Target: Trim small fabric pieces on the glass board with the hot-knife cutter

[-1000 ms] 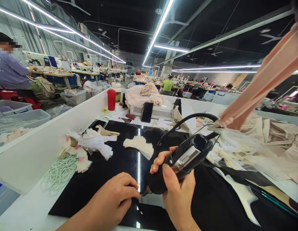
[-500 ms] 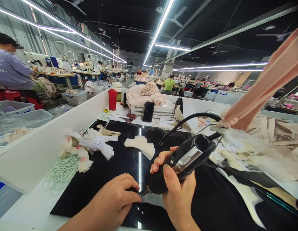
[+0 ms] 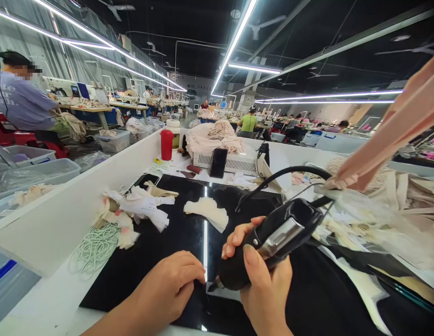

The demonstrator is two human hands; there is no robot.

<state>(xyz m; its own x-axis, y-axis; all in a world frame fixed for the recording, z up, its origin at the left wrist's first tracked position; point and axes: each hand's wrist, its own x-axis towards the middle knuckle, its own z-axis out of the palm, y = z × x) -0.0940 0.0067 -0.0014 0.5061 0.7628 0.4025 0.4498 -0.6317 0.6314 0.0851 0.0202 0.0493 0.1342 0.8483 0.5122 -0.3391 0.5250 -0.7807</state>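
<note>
My right hand is wrapped round a black corded hand-held power tool with a silver panel on its side. The narrow tip points down and left, at or just above a pale thin piece on the glossy black board. My left hand rests on the board just left of the tip, its fingers curled and pressed together. Whatever may be under or between those fingers is hidden. Beyond both hands lies a fanned stack of cream cut pieces.
White fabric scraps and green cord lie at left. Behind the board stand a phone, a red cup and a vented white box. A pink cloth strip hangs at right above heaped scraps. Co-workers sit farther off.
The view has shifted slightly, so most things appear a little to the right. My left fingers have moved slightly back from the tool tip, and the dark bit between them no longer shows.
</note>
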